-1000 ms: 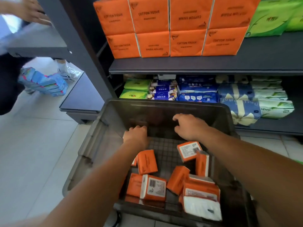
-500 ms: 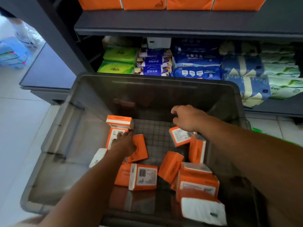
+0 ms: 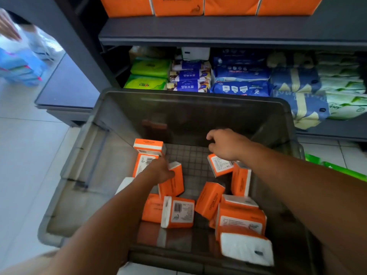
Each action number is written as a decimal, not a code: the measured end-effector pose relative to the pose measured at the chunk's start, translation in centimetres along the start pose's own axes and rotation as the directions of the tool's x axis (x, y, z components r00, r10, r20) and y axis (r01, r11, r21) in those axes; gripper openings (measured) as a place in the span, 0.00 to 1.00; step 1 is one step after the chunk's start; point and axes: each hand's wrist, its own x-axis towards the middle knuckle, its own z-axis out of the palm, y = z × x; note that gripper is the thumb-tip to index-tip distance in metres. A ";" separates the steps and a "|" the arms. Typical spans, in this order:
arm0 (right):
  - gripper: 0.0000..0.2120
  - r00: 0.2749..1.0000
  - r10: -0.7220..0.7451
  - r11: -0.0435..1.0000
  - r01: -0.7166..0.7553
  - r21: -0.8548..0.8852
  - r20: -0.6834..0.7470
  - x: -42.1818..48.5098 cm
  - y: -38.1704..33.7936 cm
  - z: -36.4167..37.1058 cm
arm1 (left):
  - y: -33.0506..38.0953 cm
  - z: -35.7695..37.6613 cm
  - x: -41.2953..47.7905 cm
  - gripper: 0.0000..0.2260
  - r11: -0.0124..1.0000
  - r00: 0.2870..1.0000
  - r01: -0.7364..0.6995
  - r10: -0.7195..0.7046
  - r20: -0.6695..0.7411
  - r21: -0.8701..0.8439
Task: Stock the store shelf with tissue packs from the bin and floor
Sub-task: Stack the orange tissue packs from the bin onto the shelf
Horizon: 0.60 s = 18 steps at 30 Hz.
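The left hand [image 3: 160, 171] had dropped from the bin's [image 3: 198, 116] far wall onto the orange packs [image 3: 178, 212] at nine o'clock, fingers hidden and grip unclear. The right hand [image 3: 226, 144] hovered at one o'clock, curled and apparently empty. A pick-up seemed close.

Left hand [image 3: 160, 171], right hand [image 3: 226, 144], tissue packs [image 3: 177, 212], bin [image 3: 95, 175]

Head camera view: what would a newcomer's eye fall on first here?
Bright orange tissue packs lie jumbled on the floor of a big grey bin in the middle of the view. Two bare arms reach in: the left hand on a pack, the right hand near the far wall. Above, a dark shelf carries a neat row of larger orange packs, and beneath it sit green packs and blue packs.
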 end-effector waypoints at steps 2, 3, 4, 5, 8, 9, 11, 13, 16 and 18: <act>0.19 1.000 -0.012 1.000 0.012 0.001 0.006 -0.5 -0.2 0.0 | 0.6 -1.4 -1.0 0.27 0.999 0.999 -0.035 0.035 -0.016 -0.001; 0.19 1.000 -0.018 1.000 0.018 -0.012 0.013 -0.8 -0.4 0.0 | 0.8 -2.3 -1.5 0.28 0.998 0.998 -0.055 0.054 -0.027 -0.006; 0.19 1.000 -0.025 0.999 0.026 -0.031 0.018 -1.1 -0.5 0.2 | 1.0 -3.4 -2.0 0.29 0.998 0.997 -0.068 0.067 -0.041 -0.014; 0.18 0.999 -0.031 0.998 0.032 -0.053 0.025 -1.4 -0.7 0.5 | 1.2 -4.6 -2.6 0.30 0.997 0.996 -0.079 0.077 -0.054 -0.019; 0.16 0.996 -0.049 0.992 0.057 -0.109 0.077 -2.3 -1.0 1.4 | 2.1 -8.3 -5.0 0.35 0.990 0.989 -0.134 0.136 -0.055 0.035; 0.17 0.994 -0.045 0.991 0.058 -0.121 0.103 -2.5 -1.0 1.7 | 2.4 -9.5 -5.7 0.35 0.985 0.986 -0.154 0.158 -0.047 0.075; 0.17 0.990 -0.036 0.988 0.056 -0.143 0.140 -2.8 -0.8 2.2 | 2.7 -11.6 -7.1 0.32 0.976 0.982 -0.175 0.181 -0.044 0.128; 0.18 0.990 -0.012 0.987 0.034 -0.156 0.144 -2.8 -0.4 2.3 | 2.9 -13.1 -8.1 0.28 0.973 0.977 -0.193 0.202 -0.062 0.127; 0.18 0.988 0.016 0.987 0.008 -0.160 0.150 -2.2 0.0 2.5 | 2.6 -14.1 -9.2 0.24 0.969 0.963 -0.246 0.247 -0.109 0.029; 0.19 0.984 0.035 0.982 -0.002 -0.187 0.175 -1.8 0.5 2.8 | 2.0 -13.8 -9.4 0.24 0.964 0.961 -0.258 0.249 -0.121 -0.060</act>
